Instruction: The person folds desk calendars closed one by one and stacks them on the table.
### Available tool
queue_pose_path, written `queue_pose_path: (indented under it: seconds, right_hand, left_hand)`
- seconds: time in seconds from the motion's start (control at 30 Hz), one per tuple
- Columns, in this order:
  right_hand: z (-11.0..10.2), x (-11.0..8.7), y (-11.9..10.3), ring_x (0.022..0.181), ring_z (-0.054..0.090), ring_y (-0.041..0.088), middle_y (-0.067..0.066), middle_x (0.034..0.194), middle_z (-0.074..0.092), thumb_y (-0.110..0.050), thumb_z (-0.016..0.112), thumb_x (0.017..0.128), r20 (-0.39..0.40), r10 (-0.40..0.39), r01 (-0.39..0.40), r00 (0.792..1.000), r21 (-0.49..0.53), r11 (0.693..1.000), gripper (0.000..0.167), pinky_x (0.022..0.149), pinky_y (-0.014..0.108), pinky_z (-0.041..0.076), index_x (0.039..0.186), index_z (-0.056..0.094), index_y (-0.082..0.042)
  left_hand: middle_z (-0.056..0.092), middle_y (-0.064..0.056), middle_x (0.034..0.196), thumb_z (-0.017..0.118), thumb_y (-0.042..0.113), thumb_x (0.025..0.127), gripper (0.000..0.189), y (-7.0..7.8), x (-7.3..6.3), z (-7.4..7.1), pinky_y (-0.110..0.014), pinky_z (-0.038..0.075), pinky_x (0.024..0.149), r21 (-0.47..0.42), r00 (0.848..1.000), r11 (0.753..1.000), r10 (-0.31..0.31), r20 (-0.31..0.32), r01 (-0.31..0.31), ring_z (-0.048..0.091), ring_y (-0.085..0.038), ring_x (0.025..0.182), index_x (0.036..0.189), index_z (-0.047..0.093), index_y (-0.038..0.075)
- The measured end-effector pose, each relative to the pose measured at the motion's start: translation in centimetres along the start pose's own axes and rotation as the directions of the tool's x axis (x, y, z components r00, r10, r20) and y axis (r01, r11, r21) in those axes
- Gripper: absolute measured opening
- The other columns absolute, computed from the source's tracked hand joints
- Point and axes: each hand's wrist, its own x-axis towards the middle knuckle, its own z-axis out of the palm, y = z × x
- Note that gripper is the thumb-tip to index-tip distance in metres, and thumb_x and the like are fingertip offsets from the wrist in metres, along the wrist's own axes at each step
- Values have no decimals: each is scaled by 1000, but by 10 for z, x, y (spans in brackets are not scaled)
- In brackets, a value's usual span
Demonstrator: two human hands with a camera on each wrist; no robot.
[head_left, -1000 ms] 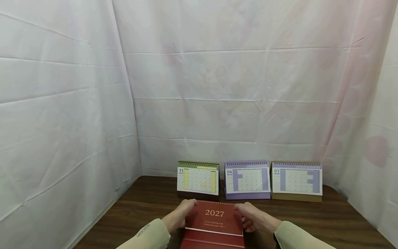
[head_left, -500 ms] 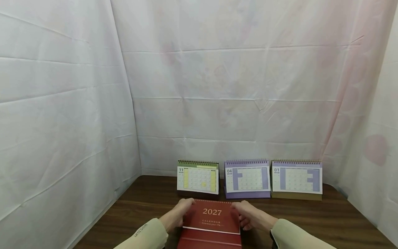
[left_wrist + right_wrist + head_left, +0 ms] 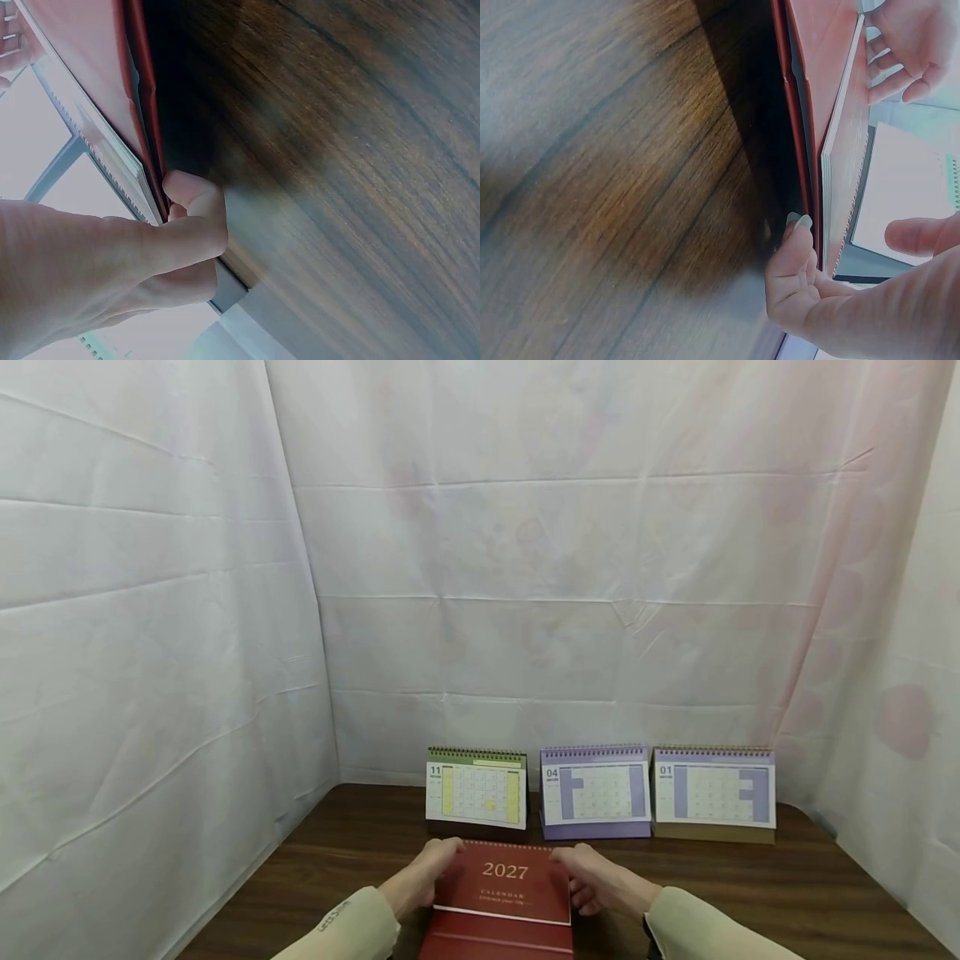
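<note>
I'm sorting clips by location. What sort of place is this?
Probably a makeshift indoor booth, perhaps for filming, though that's a guess: pale, creased sheets hang behind and on both sides of a dark wooden table, where three desk calendars stand in a row near the back.

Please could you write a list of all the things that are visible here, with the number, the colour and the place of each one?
Red calendar: one, dark red, front, between both hands
Calendar 11: one, white, green and yellow, standing behind the red one
Calendar 04: one, purple and white, standing right of 11
Calendar 01: one, purple, white and tan, standing farthest right
Table: one, dark brown, below the calendars
Cloth: sheet count unclear, whitish with faint pink, behind and on both sides
Sleeves: two, pale, on the forearms
Left hand: one, bare, at the red calendar's left edge
Right hand: one, bare, at its right edge
</note>
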Motion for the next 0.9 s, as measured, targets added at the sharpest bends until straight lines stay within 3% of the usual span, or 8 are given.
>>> queue_pose_path:
  seconds: [0.43, 0.9]
  right_hand:
    - [6, 0, -2, 50, 41, 11, 7, 68, 48, -29, 51, 89, -2, -8, 8, 1000, -10, 1000, 30, 46, 25, 43, 98, 49, 0]
    - [13, 1, -10, 51, 44, 12, 5, 69, 45, -30, 52, 91, 3, -14, 14, 1000, -22, 1000, 29, 47, 25, 45, 95, 48, -1]
  left_hand:
    - [55, -20, 101, 48, 21, 90, 38, -2, 1, -7, -36, 54, 67, 0, 1000, 1000, -26, -9, 26, 59, -27, 83, 117, 50, -7]
    - [56, -21, 100, 48, 18, 89, 37, -2, 2, -16, -36, 55, 67, 4, 999, 1000, -11, -33, 11, 61, -27, 81, 114, 50, -8]
